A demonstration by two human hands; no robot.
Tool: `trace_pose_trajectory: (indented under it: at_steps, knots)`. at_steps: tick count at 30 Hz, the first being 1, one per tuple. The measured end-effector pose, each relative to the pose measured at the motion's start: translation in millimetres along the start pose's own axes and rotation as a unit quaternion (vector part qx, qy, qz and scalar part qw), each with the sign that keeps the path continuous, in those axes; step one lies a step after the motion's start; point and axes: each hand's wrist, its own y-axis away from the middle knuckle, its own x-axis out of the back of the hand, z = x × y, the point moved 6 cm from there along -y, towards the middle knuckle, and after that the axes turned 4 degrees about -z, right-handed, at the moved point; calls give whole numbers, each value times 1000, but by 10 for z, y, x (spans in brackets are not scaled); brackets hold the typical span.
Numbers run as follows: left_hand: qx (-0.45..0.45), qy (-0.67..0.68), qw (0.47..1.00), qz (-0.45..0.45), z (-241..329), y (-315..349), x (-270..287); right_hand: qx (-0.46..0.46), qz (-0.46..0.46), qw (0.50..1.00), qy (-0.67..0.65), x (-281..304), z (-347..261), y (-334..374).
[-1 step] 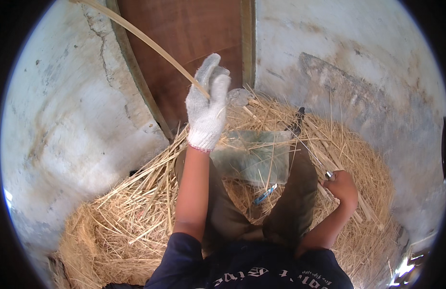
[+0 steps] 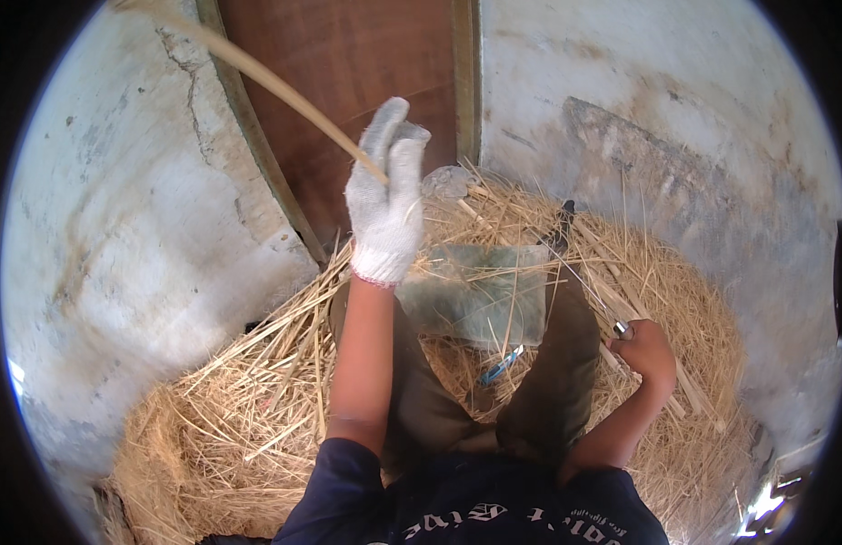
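Observation:
My left hand, in a white knitted glove, is raised in front of the brown door panel. Its fingers are closed on a long, pale bamboo strip, which slants up to the left and blurs at its far end. Low at the right, my bare right hand is wrapped round the handle of a long, thin-bladed knife. The blade points up and left over my right knee, and a shiny metal collar shows at my fingers. Between my legs lies a greenish sheet with a few loose strips across it.
A blue-handled cutter lies between my thighs. Shavings and split strips heap up around me on both sides. Stained walls stand close left and right, with the door ahead. A grey stone sits by the doorway.
My left hand has shifted slightly left, and the bamboo strip has turned and blurred with motion. My right hand and the knife stay almost in place.

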Motion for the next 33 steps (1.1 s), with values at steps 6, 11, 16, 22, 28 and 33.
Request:
trace_pose_trajectory:
  at_steps: [6,11,16,22,28,33]
  knots:
    - [-122,117,983,73,24,-220,171,43,-7,999,28,1,-141,81]
    - [-140,146,963,176,-44,-540,307,86,-9,996,11,1,-286,121]
    - [-120,128,948,265,-37,-793,479,103,-8,995,12,42,-374,192]
    - [-38,91,974,205,-21,-843,750,134,46,990,19,89,-446,221]
    - [-15,224,967,117,72,-730,692,196,70,965,-162,-29,-713,105]
    - [-21,98,990,94,359,-567,626,150,-162,849,-480,-630,-1171,276]
